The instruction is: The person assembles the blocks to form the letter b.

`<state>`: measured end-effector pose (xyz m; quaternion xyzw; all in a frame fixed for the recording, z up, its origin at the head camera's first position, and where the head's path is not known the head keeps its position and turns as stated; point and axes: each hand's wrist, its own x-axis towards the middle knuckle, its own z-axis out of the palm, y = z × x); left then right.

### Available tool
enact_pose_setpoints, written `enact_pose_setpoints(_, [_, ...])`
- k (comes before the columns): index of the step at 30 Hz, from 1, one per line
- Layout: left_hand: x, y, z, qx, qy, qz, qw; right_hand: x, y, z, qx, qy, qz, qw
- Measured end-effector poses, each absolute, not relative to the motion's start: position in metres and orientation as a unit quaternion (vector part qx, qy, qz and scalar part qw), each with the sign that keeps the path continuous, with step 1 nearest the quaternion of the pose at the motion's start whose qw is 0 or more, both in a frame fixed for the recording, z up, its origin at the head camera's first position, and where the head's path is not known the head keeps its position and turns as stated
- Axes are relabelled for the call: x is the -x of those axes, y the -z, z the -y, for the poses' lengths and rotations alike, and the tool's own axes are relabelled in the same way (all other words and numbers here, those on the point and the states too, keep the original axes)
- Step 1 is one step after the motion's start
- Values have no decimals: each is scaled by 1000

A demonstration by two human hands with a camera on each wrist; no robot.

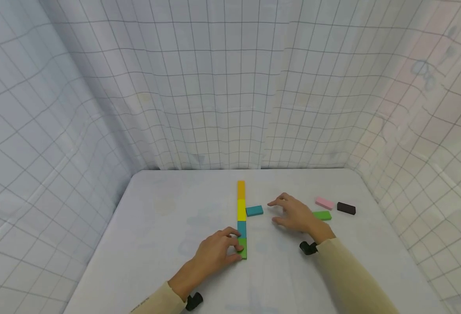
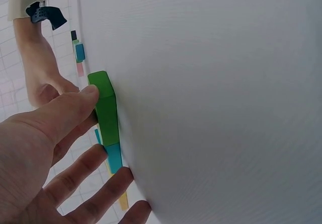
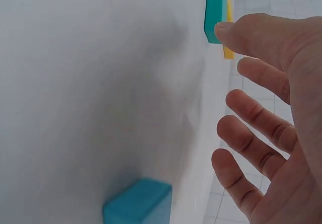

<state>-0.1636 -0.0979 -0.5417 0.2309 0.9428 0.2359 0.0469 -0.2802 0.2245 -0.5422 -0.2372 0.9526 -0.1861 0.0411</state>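
Observation:
A straight row of blocks runs away from me: a green block (image 1: 243, 249) nearest, then a blue block (image 1: 242, 228), a yellow block (image 1: 241, 210) and an orange block (image 1: 241, 189). My left hand (image 1: 216, 250) pinches the green block between thumb and index finger at the near end, its other fingers spread alongside the row. Beside the yellow block, on its right, lies a loose teal block (image 1: 254, 211). My right hand (image 1: 293, 213) hovers right of it with fingers apart, holding nothing. Another blue block (image 3: 138, 204) shows below it in the right wrist view, hidden in the head view.
Farther right on the white table (image 1: 167, 226) lie a pink block (image 1: 325, 203), a black block (image 1: 346, 208) and a second green block (image 1: 323, 216), partly behind the right hand. White grid-patterned curtains (image 1: 230, 87) hang at the back and both sides.

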Motion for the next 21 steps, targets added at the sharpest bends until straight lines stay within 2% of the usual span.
enact_pose_setpoints(8, [162, 544, 98, -235, -244, -940, 34, 268, 539, -250, 230, 211, -950, 31])
enact_pose_setpoints(21, [163, 544, 97, -225, -249, -941, 40, 247, 548, -292, 219, 195, -956, -17])
